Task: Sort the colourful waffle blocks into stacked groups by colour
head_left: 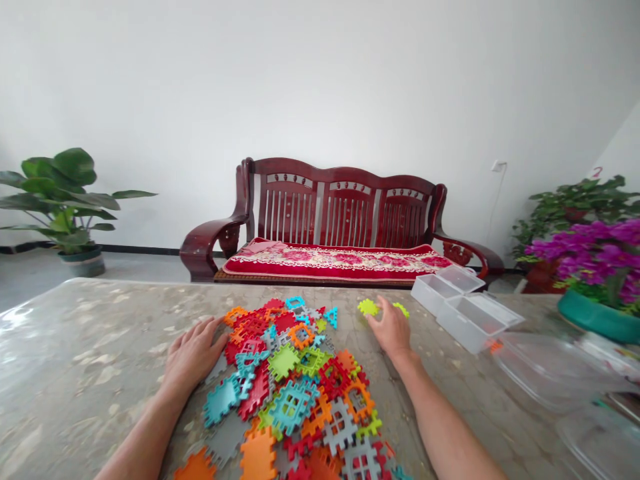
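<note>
Grey-brown and mottled, the table (115, 347) bears a heap of toothed plastic pieces (284, 362). The left hand (195, 350) lies loosely spread at the heap's left edge, released; the right hand (391, 328) curls between two lime pieces (368, 307) (whether pinching either, I cannot tell).

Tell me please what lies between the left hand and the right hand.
In the head view, the pile of coloured pieces lies between the left hand and the right hand, plus one green piece close beside the right hand.
</note>
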Available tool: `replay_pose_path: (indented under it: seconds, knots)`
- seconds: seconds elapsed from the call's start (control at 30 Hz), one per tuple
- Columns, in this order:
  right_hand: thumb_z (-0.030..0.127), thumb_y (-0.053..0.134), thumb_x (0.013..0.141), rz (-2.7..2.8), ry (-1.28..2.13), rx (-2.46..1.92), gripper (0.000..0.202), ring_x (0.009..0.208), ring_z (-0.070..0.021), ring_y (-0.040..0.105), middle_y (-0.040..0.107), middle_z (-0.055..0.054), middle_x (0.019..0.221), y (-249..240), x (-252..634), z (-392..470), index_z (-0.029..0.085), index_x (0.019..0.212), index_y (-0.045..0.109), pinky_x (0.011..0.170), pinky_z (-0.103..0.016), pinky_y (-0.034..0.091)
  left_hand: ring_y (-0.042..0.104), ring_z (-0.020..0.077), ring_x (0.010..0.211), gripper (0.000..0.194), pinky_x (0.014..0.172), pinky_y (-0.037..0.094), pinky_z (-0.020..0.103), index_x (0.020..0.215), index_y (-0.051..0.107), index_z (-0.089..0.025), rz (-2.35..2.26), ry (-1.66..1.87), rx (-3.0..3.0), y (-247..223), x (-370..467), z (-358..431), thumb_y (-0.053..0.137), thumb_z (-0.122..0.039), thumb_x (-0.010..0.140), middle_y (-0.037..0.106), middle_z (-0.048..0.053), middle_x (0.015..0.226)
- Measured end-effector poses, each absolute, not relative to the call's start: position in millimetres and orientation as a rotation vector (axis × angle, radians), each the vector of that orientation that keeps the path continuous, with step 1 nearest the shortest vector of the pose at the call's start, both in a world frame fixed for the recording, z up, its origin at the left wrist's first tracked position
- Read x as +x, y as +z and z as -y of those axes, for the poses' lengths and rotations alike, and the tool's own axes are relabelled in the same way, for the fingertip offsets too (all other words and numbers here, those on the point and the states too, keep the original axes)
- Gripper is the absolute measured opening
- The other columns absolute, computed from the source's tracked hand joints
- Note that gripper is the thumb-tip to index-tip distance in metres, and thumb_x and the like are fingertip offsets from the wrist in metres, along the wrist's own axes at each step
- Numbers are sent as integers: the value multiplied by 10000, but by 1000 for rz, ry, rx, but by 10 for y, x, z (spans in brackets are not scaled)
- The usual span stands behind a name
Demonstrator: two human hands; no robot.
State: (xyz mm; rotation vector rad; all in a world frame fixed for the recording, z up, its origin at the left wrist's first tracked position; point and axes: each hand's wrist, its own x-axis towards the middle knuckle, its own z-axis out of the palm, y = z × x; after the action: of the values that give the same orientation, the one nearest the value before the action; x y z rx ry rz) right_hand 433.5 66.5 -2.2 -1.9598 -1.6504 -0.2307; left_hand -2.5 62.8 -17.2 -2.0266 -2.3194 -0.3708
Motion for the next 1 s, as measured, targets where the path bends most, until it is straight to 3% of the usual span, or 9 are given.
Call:
replay_pose_path:
  seconds: [0.2, 0.57, 0.87, 1.0]
  knots:
    - [382, 629, 834, 1318, -304, -2175, 550, 1017, -272, 621, 715, -80, 1149, 72, 4810, -614, 195, 1339, 516, 862, -357, 424, 412, 256, 1404, 547, 1164, 300, 441, 1418, 503, -195, 2339, -329, -2039, -165, -19, -626, 335, -416, 947, 476, 88, 1515]
    - [431, 614, 832, 1266, -269, -2309, 570, 1012, -273, 623, 719, -65, 1128, 36, 4912, -623, 218, 1353, 524, 862, -369, 450, 411, 256, 1405, 549, 1166, 295, 437, 1417, 504, -200, 2332, -320, -2044, -137, -5, -609, 321, -419, 948, 479, 88, 1513]
    - [410, 613, 825, 1316, -290, -2206, 528, 1056, -329, 585, 692, -150, 1143, 8, 4935, -602, 194, 1305, 584, 894, -439, 421, 453, 267, 1370, 514, 1147, 319, 438, 1365, 559, -219, 2312, -449, -2018, -227, -50, -650, 389, -411, 921, 536, 90, 1463]
    - [354, 551, 838, 1415, -271, -1959, 389, 1032, -277, 586, 694, -127, 1125, -16, 4831, -640, 192, 1173, 663, 925, -394, 425, 443, 268, 1376, 528, 1148, 307, 439, 1368, 556, -212, 2287, -475, -2025, -269, -67, -651, 392, -424, 913, 533, 100, 1463]
